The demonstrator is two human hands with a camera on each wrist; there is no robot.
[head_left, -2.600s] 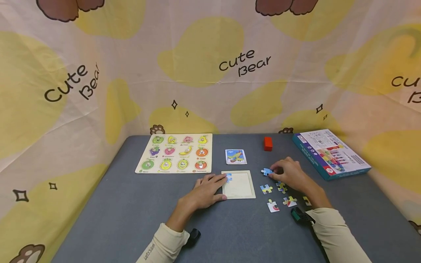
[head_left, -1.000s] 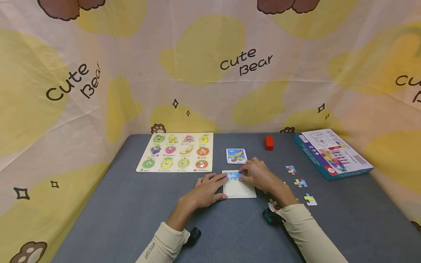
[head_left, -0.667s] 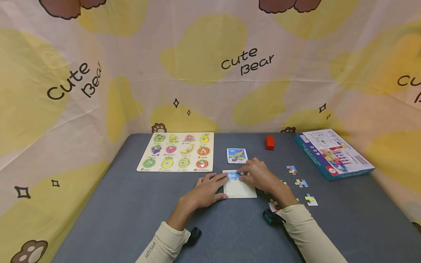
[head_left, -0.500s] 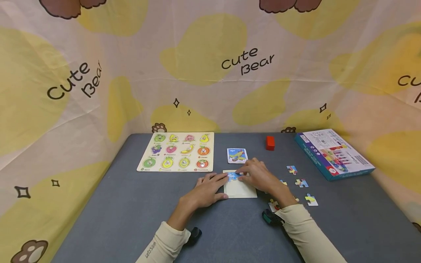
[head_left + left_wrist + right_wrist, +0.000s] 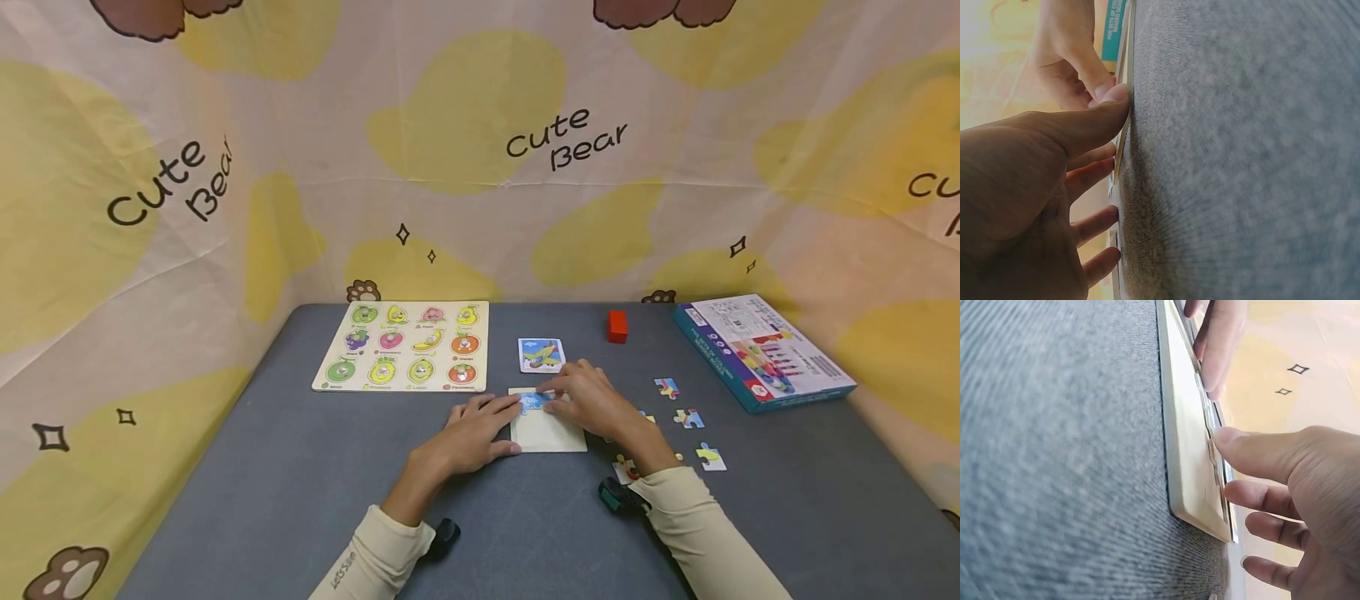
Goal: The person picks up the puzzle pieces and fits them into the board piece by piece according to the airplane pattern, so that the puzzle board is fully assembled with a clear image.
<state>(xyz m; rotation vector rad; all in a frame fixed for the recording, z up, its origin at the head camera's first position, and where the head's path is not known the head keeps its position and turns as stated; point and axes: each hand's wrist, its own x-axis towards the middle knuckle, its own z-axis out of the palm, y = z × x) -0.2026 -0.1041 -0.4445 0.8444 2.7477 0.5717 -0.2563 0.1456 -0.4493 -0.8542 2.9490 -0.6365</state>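
A pale square puzzle tray (image 5: 547,436) lies on the grey table. Along its far edge, blue jigsaw pieces (image 5: 531,402) sit side by side in the left and middle part. My left hand (image 5: 467,437) rests at the tray's left side, fingers stretched over the corner and thumb at the near edge. My right hand (image 5: 592,404) pinches a blue jigsaw piece over the tray's far side, partly hidden by the fingers. In the right wrist view its thumb (image 5: 1241,447) meets the pieces' edge. Beyond the tray lies a picture card (image 5: 541,356) of a yellow airplane.
Several loose jigsaw pieces (image 5: 688,418) lie to the right, some partly hidden behind the right forearm. A fruit board (image 5: 405,346) lies at the back left. A red block (image 5: 617,327) and a flat teal-sided box (image 5: 765,354) are at the back right.
My right hand has carried a blue jigsaw piece from the right of the tray leftward onto it, beside the first piece. Lately its fingers shifted only slightly left. The left hand has stayed put.
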